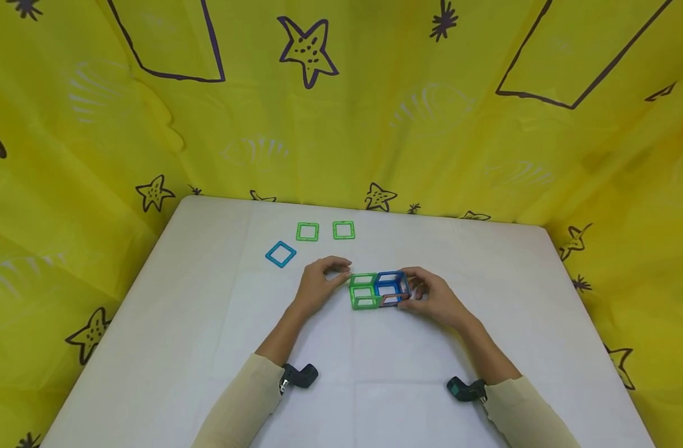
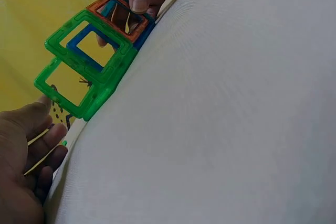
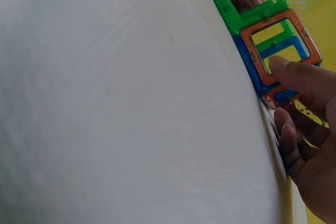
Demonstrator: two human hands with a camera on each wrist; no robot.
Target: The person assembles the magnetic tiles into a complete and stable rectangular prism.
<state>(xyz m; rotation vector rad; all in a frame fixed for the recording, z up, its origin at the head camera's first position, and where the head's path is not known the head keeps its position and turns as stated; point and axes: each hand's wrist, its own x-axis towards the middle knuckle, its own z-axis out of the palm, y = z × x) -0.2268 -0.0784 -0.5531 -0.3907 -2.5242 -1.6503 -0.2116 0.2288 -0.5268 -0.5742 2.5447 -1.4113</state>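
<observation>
Head view, L to R: loose blue square [image 1: 273, 261] & two green squares [image 1: 307, 239] lie flat on the worktop [image 1: 207, 280], beyond the tile block. L hand [image 1: 321, 283], fingers relaxed, just touches the green end of the tile block [image 1: 363, 287]; a nudge could prob. pop a seam. R hand [image 1: 433, 295] pinches its red/blue end; overly hard squeeze might fold walls.

1. block [image 1: 377, 290]: square see-through frames joined edge to edge, sits on white table [image 1: 391, 354].
2. green squares [image 2: 73, 62]: left half.
3. blue squares [image 3: 249, 69]: right half, touching green.
4. orange square [image 3: 253, 55]: near side of blue half, standing up.
</observation>
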